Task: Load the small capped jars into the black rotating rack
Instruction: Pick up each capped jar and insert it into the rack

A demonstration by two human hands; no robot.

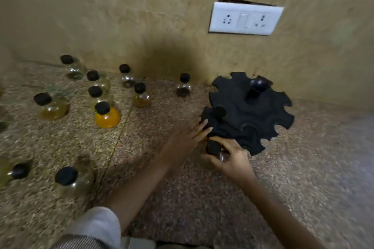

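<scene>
The black rotating rack [257,111] stands near the wall at centre right, with notched tiers and a round knob on top. One black-capped jar [218,112] sits in a notch on its left side. My left hand [186,139] rests against the rack's lower left edge, fingers apart, holding nothing that I can see. My right hand [230,157] grips a small black-capped glass jar [213,147] just below the rack's front left notches. Several more capped jars stand on the counter to the left, among them one with bright orange contents [107,117] and a clear one [72,182].
The speckled stone counter [303,168] meets a beige wall at the back. A white socket and switch plate [245,19] is mounted on the wall above the rack. A lone dark-filled jar [183,87] stands between the jar group and the rack.
</scene>
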